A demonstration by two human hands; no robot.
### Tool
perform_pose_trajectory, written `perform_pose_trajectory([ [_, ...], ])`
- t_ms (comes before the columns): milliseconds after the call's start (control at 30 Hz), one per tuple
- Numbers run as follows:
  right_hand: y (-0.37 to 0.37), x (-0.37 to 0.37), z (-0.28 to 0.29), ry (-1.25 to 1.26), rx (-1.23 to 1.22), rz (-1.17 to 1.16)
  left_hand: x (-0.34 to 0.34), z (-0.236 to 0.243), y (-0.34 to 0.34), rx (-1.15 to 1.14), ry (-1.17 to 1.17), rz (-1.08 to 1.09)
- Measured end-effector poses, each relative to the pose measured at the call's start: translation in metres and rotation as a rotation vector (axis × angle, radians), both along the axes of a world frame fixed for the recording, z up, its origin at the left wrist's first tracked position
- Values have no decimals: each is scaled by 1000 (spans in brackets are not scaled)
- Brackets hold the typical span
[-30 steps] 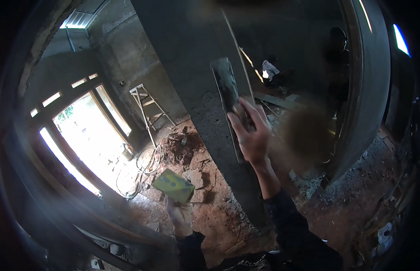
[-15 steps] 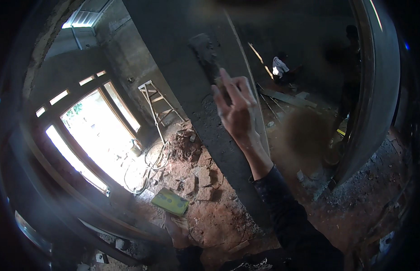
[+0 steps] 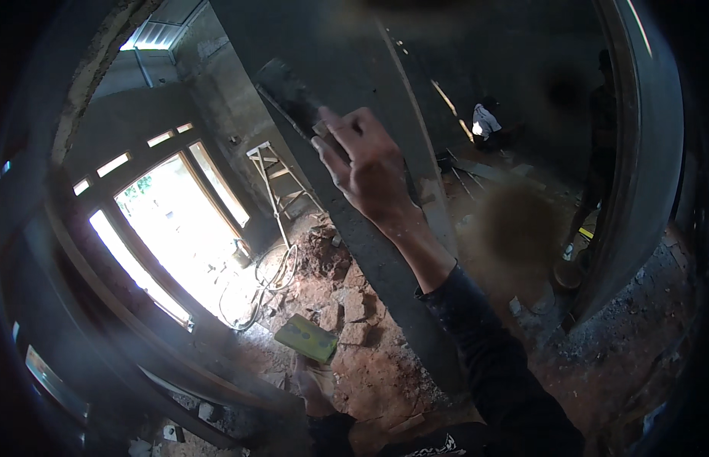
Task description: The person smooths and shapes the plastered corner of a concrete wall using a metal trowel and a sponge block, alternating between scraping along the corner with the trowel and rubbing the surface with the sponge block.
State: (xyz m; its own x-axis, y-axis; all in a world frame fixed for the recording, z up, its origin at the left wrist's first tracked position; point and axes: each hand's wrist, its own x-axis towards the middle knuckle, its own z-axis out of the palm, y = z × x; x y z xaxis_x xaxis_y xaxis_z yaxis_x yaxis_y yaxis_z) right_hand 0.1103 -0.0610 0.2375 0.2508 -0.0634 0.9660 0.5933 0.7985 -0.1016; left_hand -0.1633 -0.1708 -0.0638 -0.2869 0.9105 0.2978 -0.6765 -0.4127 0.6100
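My right hand (image 3: pixel 369 171) is closed on the handle of a dark plastering trowel (image 3: pixel 287 93). The trowel's blade lies against the grey cement face of a narrow wall (image 3: pixel 438 335), by its left edge. The blade is slightly blurred. Lower down on the left, my left hand (image 3: pixel 315 390) grips a flat yellow-green board (image 3: pixel 306 338) from below. Dark round marks show on the board's upper side, and its handle, if any, is hidden.
Broken bricks (image 3: pixel 356 306) and reddish soil cover the floor beyond the board. A wooden stepladder (image 3: pixel 272 171) and a coiled hose (image 3: pixel 274 270) stand near a bright doorway (image 3: pixel 175 228). A person (image 3: pixel 485 122) crouches at the far right; another stands in shadow (image 3: pixel 602 129).
My right hand has slid the trowel leftward across the wall face to its left edge, and the blade is turned more to the left. The left hand still holds the board; the view has shifted slightly.
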Motion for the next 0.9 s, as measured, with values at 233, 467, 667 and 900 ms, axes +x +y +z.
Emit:
perform_pose_trajectory([
  [233,17,17,28,94,-40,-116,21,17,-18,-13,-47,54],
  [467,17,36,60,201,81,-208,23,15,-13,-13,-62,30],
  [667,11,-1,50,-47,-20,-97,13,-1,-5,18,-138,9],
  [900,23,37,54,94,44,-223,32,13,-14,-12,-177,-9],
])
